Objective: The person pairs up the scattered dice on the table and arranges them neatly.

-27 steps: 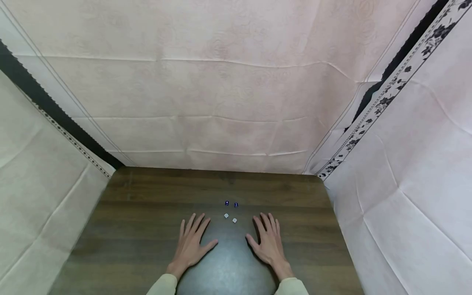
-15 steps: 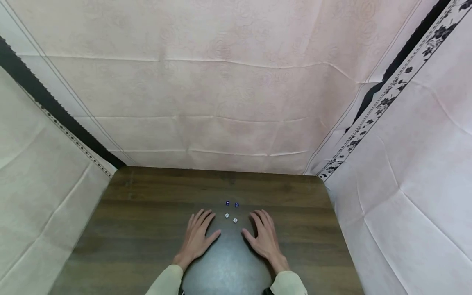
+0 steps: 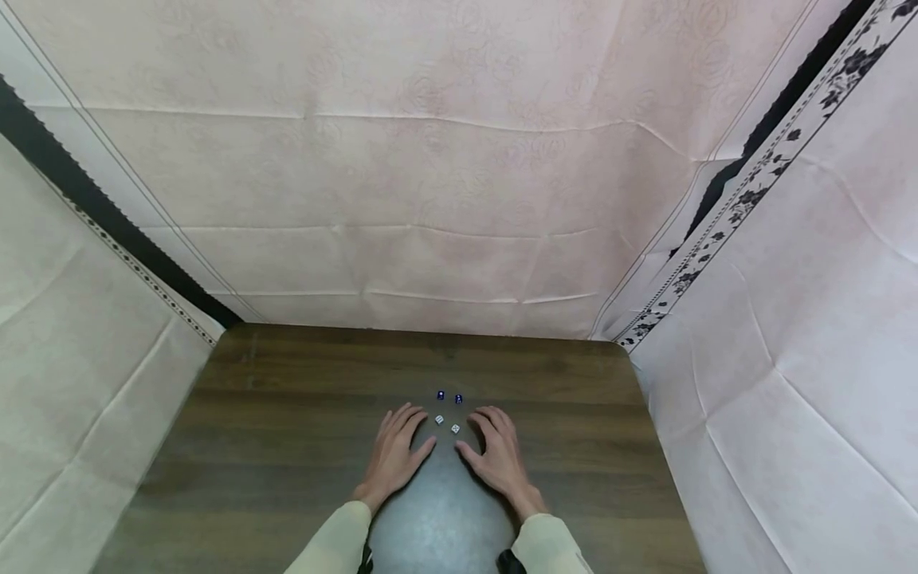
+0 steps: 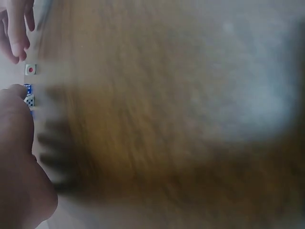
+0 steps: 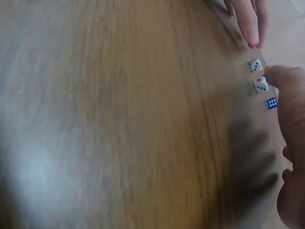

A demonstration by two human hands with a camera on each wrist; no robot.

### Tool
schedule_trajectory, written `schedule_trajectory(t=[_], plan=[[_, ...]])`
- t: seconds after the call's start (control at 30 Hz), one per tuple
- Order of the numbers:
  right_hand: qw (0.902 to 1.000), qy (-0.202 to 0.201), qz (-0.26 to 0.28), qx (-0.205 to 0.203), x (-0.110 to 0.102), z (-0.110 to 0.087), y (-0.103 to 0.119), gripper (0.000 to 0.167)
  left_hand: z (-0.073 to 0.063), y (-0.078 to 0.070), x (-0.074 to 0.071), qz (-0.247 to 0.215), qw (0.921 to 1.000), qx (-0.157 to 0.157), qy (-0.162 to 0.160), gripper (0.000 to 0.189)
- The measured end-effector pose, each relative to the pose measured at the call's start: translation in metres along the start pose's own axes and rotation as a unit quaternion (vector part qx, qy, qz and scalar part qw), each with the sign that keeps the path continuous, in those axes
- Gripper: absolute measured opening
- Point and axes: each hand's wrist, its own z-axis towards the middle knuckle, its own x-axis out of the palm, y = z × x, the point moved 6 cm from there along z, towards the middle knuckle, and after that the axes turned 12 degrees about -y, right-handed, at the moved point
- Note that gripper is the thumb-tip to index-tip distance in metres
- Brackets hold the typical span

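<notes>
Two white dice with dark pips lie on the table between my hands in the head view, the left white die a bit farther off than the right white die. Just beyond them are two dark blue dice, a left blue die and a right blue die. My left hand is left of the white dice, fingers spread and gently bent, holding nothing. On the other side, my right hand has a similar pose and also holds nothing. In the right wrist view, a thumb partly hides one blue die.
The brown wood-grain table has rounded far corners. Pale creased cloth hangs behind it, with more cloth on both sides. A patterned border runs along the right cloth.
Both hands have moved inward and slightly forward, narrowing the gap around the white dice. Their fingers have bent a little more. The dice have stayed in place.
</notes>
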Motion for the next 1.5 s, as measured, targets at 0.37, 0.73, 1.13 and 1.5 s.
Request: schedule_trajectory(t=[0.37, 0.73, 1.13, 1.5], plan=[[0.9998, -0.017, 0.008, -0.01, 0.011, 0.008, 0.007, 0.042, 0.013, -0.006, 0.013, 0.015, 0.9996, 0.023, -0.01, 0.042], [0.9997, -0.015, 0.016, 0.013, 0.019, 0.01, 0.007, 0.029, 0.018, -0.009, 0.018, 0.006, 0.9995, 0.002, -0.032, 0.029], [0.9992, -0.038, 0.012, 0.01, 0.023, 0.009, 0.005, 0.023, 0.018, -0.009, 0.022, 0.004, 0.9986, -0.012, -0.05, 0.024], [0.9993, -0.036, 0.012, 0.01, 0.022, 0.01, 0.007, 0.02, 0.016, -0.007, 0.024, 0.005, 0.9977, 0.002, -0.067, 0.021]])
